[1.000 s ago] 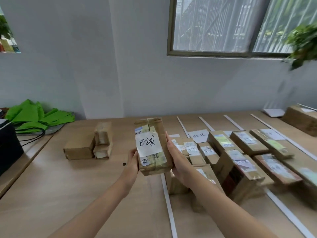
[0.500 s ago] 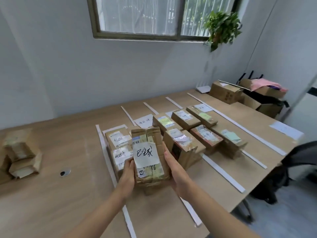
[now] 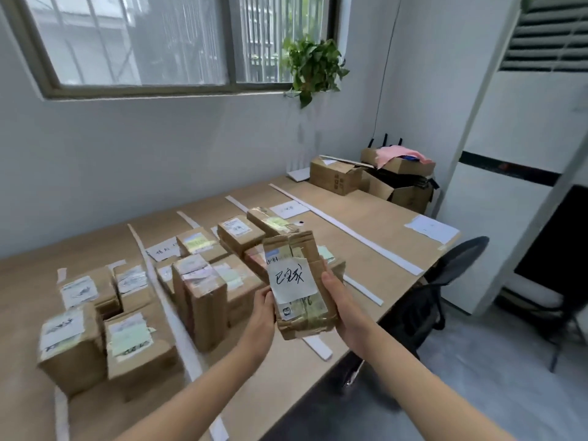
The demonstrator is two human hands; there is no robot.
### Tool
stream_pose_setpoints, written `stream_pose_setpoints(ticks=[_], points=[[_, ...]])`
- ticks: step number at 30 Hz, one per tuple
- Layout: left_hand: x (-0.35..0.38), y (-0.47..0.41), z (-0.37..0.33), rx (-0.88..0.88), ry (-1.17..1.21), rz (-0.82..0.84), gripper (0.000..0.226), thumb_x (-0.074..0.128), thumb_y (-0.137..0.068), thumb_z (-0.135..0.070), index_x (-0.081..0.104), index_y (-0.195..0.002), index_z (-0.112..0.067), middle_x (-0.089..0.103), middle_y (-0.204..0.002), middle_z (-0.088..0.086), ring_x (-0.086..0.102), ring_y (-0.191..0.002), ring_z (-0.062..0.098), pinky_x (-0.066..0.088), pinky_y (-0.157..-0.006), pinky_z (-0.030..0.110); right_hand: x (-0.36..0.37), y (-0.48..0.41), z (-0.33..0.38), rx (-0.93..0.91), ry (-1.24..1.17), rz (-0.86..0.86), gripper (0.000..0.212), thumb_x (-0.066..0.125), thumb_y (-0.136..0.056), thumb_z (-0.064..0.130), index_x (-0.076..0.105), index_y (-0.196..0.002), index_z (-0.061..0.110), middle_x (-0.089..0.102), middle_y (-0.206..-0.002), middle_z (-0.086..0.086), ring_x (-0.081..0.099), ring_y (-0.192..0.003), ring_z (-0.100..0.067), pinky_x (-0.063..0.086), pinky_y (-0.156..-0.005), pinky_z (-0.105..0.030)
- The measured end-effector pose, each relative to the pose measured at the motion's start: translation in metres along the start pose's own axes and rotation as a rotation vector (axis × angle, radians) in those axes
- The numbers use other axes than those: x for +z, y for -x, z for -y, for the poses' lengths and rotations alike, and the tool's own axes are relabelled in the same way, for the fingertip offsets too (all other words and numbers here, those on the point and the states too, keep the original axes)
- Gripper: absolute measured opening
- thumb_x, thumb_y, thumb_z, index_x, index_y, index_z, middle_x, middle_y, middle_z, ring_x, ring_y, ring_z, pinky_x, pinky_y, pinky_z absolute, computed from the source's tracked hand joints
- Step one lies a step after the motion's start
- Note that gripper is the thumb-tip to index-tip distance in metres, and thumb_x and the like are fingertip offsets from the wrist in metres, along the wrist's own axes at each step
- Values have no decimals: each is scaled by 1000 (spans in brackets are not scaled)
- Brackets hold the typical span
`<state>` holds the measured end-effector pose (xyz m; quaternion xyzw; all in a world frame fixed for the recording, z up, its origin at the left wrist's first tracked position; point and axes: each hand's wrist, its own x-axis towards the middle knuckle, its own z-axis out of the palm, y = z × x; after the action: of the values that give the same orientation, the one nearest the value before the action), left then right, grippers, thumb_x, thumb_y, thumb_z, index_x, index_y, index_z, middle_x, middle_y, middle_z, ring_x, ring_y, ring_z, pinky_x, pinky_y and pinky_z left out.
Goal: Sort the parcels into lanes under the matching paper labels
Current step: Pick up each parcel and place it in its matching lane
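- Left hand [image 3: 259, 308] and right hand [image 3: 339, 297] hold one parcel [image 3: 304, 300] in the air over the near right part of the table [image 3: 381, 218]. Fingers clamped on its two long sides, thumbs in front, the rest hidden behind it.
- Parcel: flat brown cardboard block, creased, bound in glossy tape. Its broad face is turned to the camera. The long axis runs away from the person, with the far end tilted up.
- A white note [image 3: 291, 280] with dark handwriting is stuck on that face, over a printed sticker.
- Table: pale wood-grain top, matte, cut into lanes by white strips [image 3: 168, 310] running near to far.
- Other parcels [image 3: 203, 297] stand and lie in the lanes to the left and behind. They are the same taped cardboard with white and greenish stickers. Their print is blurred.
- Paper labels [image 3: 164, 249] lie flat at the lanes' far ends. The writing is not legible.
- A black chair [image 3: 445, 281] stands at the table's right edge on a grey floor [image 3: 477, 393].
- In the far corner are larger open boxes [image 3: 335, 176], one with a pink cloth [image 3: 397, 154] on it.
- Back wall is pale, with a barred window [image 3: 143, 43] and a leafy plant [image 3: 313, 68] at the sill's right end.
- A tall white louvred unit [image 3: 525, 154] stands at right.
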<state>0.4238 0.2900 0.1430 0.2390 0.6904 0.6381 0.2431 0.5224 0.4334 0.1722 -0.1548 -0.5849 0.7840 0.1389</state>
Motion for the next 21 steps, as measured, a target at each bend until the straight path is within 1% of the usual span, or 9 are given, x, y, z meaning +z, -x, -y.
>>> stream_pose_setpoints(ticks=[1, 3, 6, 9, 12, 16, 17, 19, 21], points=[[17, -6, 3, -18, 0, 3, 33, 23, -107, -40, 42, -129, -24, 57, -123, -6, 54, -116, 9, 43, -97, 24, -19, 1, 1, 12, 7, -7, 48, 46, -103, 39, 36, -150, 44, 63, -137, 5, 63, -123, -20, 54, -99, -43], [49, -21, 3, -31, -20, 1, 30, 22, -107, -43, 42, -127, -31, 56, -123, -11, 53, -117, 8, 42, -98, 27, -53, -4, 5, 28, 27, -34, 52, 51, -101, 40, 34, -149, 48, 64, -135, 9, 65, -120, -17, 54, -98, -42], [90, -53, 3, -43, -17, 7, 30, 25, -108, -39, 45, -126, -26, 57, -121, -9, 55, -110, -3, 48, -91, 20, -99, -20, 15, 32, 55, -73, 50, 54, -100, 33, 39, -144, 52, 68, -127, 14, 68, -113, -13, 55, -91, -36], [127, -90, 8, -46, -60, 5, 31, 26, -109, -31, 47, -127, -19, 57, -116, -11, 55, -101, -13, 46, -77, 6, -141, -44, 22, 38, 73, -104, 47, 54, -100, 31, 41, -140, 52, 70, -123, 17, 70, -108, -10, 57, -84, -31], [158, -135, 18, -52, -52, -9, 33, 25, -109, -29, 49, -127, -16, 60, -114, -8, 56, -108, -1, 44, -73, 5, -183, -80, 25, 53, 73, -139, 41, 52, -102, 28, 45, -136, 49, 71, -121, 17, 70, -107, -8, 58, -79, -27], [192, -201, 23, -92, -41, -30, 35, 27, -108, -34, 55, -125, -21, 62, -124, -3, 56, -116, 12, 44, -91, 22, -233, -136, 38, 85, 134, -133, 45, 51, -102, 34, 44, -144, 45, 65, -131, 17, 67, -112, -4, 57, -83, -27], [198, -217, 22, -117, -40, -33, 34, 29, -108, -34, 58, -122, -22, 64, -121, -5, 57, -113, 9, 44, -90, 21, -245, -151, 41, 101, 157, -137, 46, 52, -101, 37, 43, -145, 45, 65, -131, 18, 67, -111, -3, 57, -83, -27], [209, -246, 17, -138, -48, -32, 36, 28, -108, -33, 62, -117, -22, 65, -113, -11, 57, -105, 3, 43, -77, 10, -266, -181, 47, 130, 205, -132, 45, 53, -100, 43, 44, -143, 50, 63, -133, 19, 67, -112, -4, 56, -86, -29], [217, -276, 12, -160, -60, -21, 41, 26, -108, -34, 64, -114, -20, 66, -110, -9, 59, -102, 2, 43, -69, 7, -286, -212, 54, 133, 228, -111, 42, 52, -101, 42, 45, -141, 51, 63, -134, 17, 66, -115, -7, 56, -87, -32]])
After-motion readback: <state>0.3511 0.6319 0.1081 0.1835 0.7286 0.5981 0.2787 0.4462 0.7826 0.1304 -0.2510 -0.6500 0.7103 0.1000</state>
